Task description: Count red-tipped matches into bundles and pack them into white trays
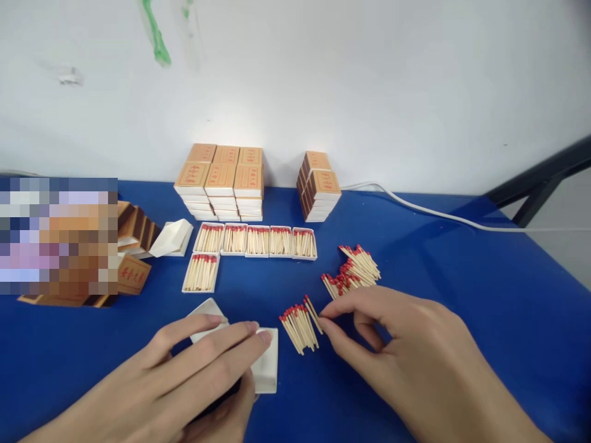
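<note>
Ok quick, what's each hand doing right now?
Left hand: closed on the white tray.
Right hand: touching the match bunch; holding it or not, cannot tell.

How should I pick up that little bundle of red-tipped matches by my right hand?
Pinch the small bundle of red-tipped wooden matches across its bare wooden middle, coming from above with the right hand: the sticks lie flat, parallel, heads all at the far end.

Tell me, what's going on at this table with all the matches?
A person works at a blue table. Their left hand rests on a white tray, while the right hand touches a small bundle of matches with thumb and forefinger. A looser pile lies just beyond. Six filled trays sit further back, in front of stacks of closed matchboxes.
</note>
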`<state>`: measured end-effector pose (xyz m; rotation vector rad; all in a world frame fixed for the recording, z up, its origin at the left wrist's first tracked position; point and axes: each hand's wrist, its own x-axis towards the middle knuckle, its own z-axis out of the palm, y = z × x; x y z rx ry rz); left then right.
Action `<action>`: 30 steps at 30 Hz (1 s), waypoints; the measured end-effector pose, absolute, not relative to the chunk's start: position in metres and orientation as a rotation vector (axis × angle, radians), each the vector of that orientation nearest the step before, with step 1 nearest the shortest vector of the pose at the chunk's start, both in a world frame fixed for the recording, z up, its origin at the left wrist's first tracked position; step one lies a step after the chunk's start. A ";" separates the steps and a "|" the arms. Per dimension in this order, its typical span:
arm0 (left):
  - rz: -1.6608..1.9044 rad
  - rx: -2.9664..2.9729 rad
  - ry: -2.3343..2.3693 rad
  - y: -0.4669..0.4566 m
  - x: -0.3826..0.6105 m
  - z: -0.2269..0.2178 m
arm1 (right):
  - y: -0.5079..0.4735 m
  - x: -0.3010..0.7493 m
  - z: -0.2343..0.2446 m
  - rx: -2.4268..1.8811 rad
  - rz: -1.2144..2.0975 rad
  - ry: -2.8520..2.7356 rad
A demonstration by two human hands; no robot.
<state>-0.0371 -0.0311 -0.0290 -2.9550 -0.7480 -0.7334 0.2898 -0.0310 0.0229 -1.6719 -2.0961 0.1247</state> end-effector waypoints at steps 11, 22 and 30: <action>-0.794 -2.906 -0.827 -0.035 -0.024 -0.029 | -0.045 0.351 0.023 -1.898 -0.197 -2.194; -0.619 -2.945 -0.696 -0.023 -0.043 -0.022 | -0.051 0.342 0.013 -1.866 -0.149 -2.294; -0.603 -2.926 -0.607 -0.021 -0.037 -0.014 | -0.054 0.349 0.013 -1.976 -0.186 -2.239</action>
